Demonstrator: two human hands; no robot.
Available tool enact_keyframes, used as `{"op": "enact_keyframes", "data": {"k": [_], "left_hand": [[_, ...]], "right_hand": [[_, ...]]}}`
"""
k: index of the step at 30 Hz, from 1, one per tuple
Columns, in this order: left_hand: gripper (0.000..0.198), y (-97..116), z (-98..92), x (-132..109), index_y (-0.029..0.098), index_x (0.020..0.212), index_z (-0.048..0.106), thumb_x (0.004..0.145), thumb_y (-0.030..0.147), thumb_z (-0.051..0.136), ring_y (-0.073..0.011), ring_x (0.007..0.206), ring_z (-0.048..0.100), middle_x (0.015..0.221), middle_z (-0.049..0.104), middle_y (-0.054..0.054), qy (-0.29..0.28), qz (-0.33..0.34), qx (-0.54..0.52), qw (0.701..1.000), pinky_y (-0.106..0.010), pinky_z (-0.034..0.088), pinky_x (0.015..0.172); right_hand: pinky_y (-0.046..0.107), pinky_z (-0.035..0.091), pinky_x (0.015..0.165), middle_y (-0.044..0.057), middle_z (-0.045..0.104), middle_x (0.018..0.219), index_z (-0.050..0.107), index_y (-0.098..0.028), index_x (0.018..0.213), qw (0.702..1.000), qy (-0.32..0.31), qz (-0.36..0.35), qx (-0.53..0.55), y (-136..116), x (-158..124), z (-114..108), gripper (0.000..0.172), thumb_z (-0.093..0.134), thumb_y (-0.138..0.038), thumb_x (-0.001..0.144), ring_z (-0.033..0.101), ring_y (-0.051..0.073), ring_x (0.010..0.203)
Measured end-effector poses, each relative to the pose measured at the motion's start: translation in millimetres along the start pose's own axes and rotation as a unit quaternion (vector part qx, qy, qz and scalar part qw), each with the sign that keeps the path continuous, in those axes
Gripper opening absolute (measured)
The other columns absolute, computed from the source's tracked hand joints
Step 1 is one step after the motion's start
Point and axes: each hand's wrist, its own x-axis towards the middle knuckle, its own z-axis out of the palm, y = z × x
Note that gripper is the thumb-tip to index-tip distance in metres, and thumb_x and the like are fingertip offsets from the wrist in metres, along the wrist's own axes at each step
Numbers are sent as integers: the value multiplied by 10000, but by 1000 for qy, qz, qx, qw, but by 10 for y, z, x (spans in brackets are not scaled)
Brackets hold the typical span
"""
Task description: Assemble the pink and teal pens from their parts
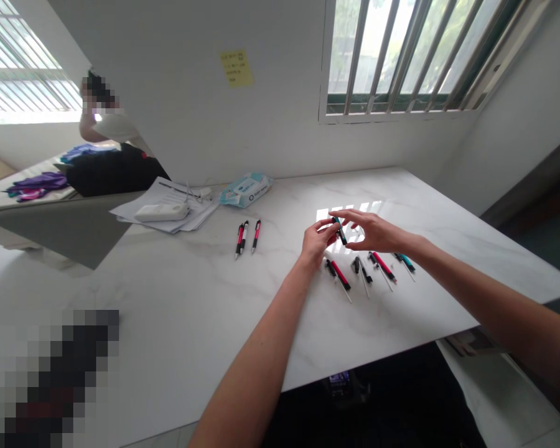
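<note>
Above the table, my left hand pinches a short teal and black pen, tilted between the two hands. My right hand curves around the same pen, index finger at its upper end and thumb at its lower end. Below the hands lie several pens taken apart: a red and black set, a black set, another red set and a teal set. Thin white refills lie beside their barrels. Small loose parts among them are too small to name.
Three whole pens, two red and one white and black, lie left of my hands. Farther back are a wet-wipe pack, papers and a white power strip. A grey partition stands left; another person sits beyond it.
</note>
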Motion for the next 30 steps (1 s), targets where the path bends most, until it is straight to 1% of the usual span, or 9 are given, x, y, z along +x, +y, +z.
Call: {"op": "enact_keyframes", "data": {"k": [3, 5, 8, 10, 13, 16, 19, 25, 30], "left_hand": [[462, 21, 18, -10, 159, 1031, 767, 649, 345, 950, -137, 802, 678, 899, 770, -59, -3, 0, 13, 1000, -344, 513, 903], [445, 15, 27, -5, 157, 1031, 774, 653, 323, 941, -139, 812, 674, 913, 772, -61, 10, 10, 24, 1000, -338, 509, 890], [418, -3, 25, 14, 151, 1019, 783, 656, 303, 925, -149, 822, 667, 931, 775, -69, 41, 20, 45, 998, -325, 498, 848], [399, -3, 15, 23, 151, 1005, 788, 660, 308, 913, -156, 824, 663, 950, 776, -78, 58, 31, 60, 996, -320, 488, 822], [379, 25, 5, 17, 170, 1014, 794, 684, 333, 883, -161, 822, 656, 988, 777, -85, 83, 54, 73, 992, -315, 472, 798], [378, 62, 10, -8, 184, 1035, 795, 701, 347, 863, -166, 821, 653, 999, 776, -88, 96, 55, 78, 991, -321, 465, 802], [362, 70, 22, -34, 178, 1032, 790, 713, 338, 849, -170, 822, 651, 992, 775, -90, 99, 54, 86, 990, -329, 463, 807], [320, 41, 33, -56, 169, 1019, 778, 736, 312, 826, -181, 854, 663, 986, 773, -95, 96, 61, 95, 989, -337, 480, 834], [307, 17, 6, -36, 168, 1022, 792, 748, 302, 822, -206, 916, 696, 1025, 784, -116, 91, 75, 124, 985, -353, 501, 892]], "right_hand": [[444, 618, 838, 88, 644, 1411, 356, -371, 1630, 1000, 8, 18, -6, 0, -46, -22, 873, 761, -314, 859, 675, 300, 1158], [452, 615, 846, 90, 673, 1373, 421, -354, 1600, 999, 31, 39, -10, 42, -95, -38, 820, 777, -371, 861, 684, 302, 1142], [462, 595, 854, 72, 767, 1146, 704, -306, 1320, 993, 71, 86, -43, 249, -215, -64, 422, 721, -408, 911, 719, 283, 1011], [461, 576, 844, 67, 788, 1016, 777, -279, 1148, 986, 79, 126, -81, 470, -334, -86, 267, 686, -401, 929, 723, 280, 952], [430, 569, 794, 74, 797, 1024, 790, -260, 1122, 975, 82, 185, -89, 799, -538, -103, 319, 715, -466, 890, 722, 277, 927], [418, 561, 776, 72, 801, 1029, 807, -266, 1080, 971, 70, 213, -80, 974, -669, -60, 361, 718, -544, 868, 715, 278, 929], [419, 550, 792, 69, 804, 996, 814, -270, 1070, 972, 71, 206, -87, 972, -645, 38, 354, 721, -543, 865, 706, 290, 948], [408, 540, 792, 53, 800, 914, 818, -264, 1002, 972, 93, 193, -94, 889, -387, 235, 272, 716, -479, 869, 689, 277, 901], [442, 578, 805, 46, 803, 920, 808, -261, 905, 970, 136, 198, -43, 843, -312, 305, 253, 684, -481, 896, 710, 258, 829]]}}
